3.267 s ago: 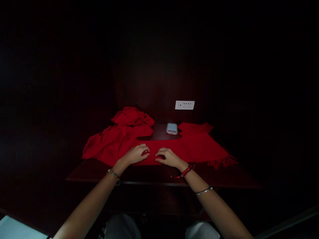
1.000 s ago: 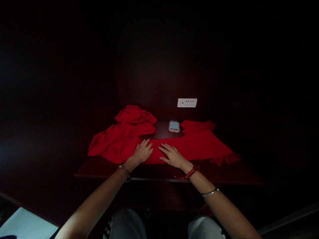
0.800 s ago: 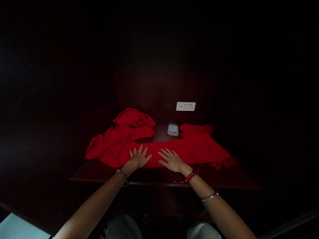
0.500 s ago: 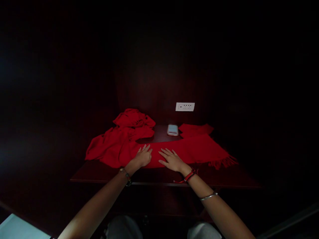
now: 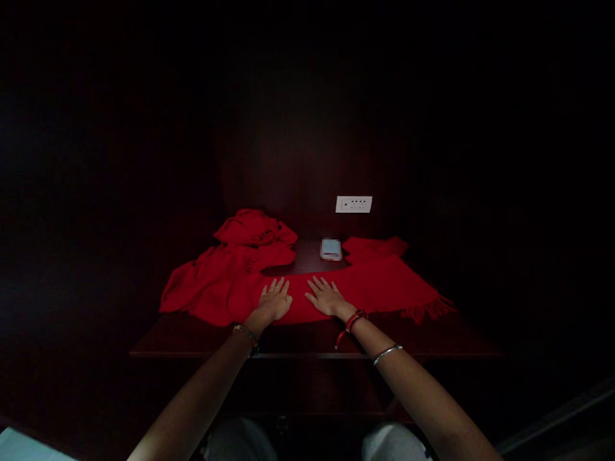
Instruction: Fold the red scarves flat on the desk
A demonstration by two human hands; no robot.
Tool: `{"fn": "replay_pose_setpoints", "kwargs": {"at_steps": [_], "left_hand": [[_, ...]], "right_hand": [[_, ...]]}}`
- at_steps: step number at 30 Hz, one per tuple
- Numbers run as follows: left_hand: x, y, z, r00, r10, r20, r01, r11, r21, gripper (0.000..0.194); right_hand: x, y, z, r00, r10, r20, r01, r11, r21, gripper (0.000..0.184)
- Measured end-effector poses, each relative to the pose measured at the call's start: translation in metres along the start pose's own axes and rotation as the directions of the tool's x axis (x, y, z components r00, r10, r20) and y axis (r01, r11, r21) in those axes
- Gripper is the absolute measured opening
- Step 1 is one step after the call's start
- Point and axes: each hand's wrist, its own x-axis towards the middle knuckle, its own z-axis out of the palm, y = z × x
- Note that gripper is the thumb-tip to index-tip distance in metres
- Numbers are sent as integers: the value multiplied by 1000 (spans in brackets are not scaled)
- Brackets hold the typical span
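A red scarf (image 5: 372,287) with a fringed right end stretches across the front of a dark wooden desk (image 5: 192,339). My left hand (image 5: 275,302) lies flat on its middle stretch, fingers extended. Just to the right, my right hand (image 5: 325,297) rests palm down on the same cloth with its fingers spread. Toward the left the fabric turns into a loose, rumpled heap, and a bunched red cloth (image 5: 252,227) sits behind that. Whether the heap and the scarf are one piece I cannot tell.
Behind the scarf lies a small pale rectangular object (image 5: 331,249), blurred out. Folded red cloth (image 5: 377,248) is at the back right. A white power socket (image 5: 354,204) is set in the dark back wall. The desk's front edge runs just before my forearms.
My hands have gone from curled fingers over the scarf to lying flat on it. Lately the left hand's fingers have closed up from a wider spread. The scarf stays in place.
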Motion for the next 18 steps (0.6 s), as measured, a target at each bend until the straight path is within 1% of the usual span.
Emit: {"fn": "replay_pose_setpoints", "kwargs": {"at_steps": [2, 3, 6, 8, 10, 13, 14, 15, 17, 18], "left_hand": [[-1, 1, -1, 1000, -6, -3, 6, 1000, 2, 54], [-1, 2, -1, 1000, -7, -8, 7, 1000, -2, 54], [-2, 4, 1, 1000, -9, -19, 9, 1000, -19, 53], [-3, 4, 2, 999, 3, -36, -4, 1000, -15, 52], [-3, 1, -2, 994, 21, -107, -20, 1000, 16, 49], [-1, -19, -20, 957, 20, -290, 2, 997, 73, 41], [1, -29, -30, 947, 6, -321, 19, 997, 76, 39], [3, -40, -40, 947, -17, -322, 42, 997, 70, 37], [8, -62, -59, 973, -41, -226, 53, 997, 47, 36], [11, -72, -67, 984, -36, -174, 43, 998, 36, 36]], "right_hand": [[-8, 9, -3, 999, 29, -12, -30, 1000, -4, 63], [-13, 11, -4, 999, 8, -36, -8, 1000, 0, 63], [-30, 11, -2, 985, -142, -94, 143, 990, 8, 64], [-39, 7, 1, 979, -192, -72, 193, 981, 3, 64], [-45, 4, 3, 981, -187, -39, 187, 982, -5, 63], [-44, 4, -1, 985, -170, -4, 170, 985, 5, 62], [-41, 5, -4, 986, -168, 17, 167, 986, 17, 63], [-37, 5, -8, 985, -168, 41, 167, 985, 32, 64], [-26, 4, -15, 983, -174, 59, 169, 983, 73, 64], [-20, 2, -18, 983, -177, 39, 173, 980, 95, 63]]}}
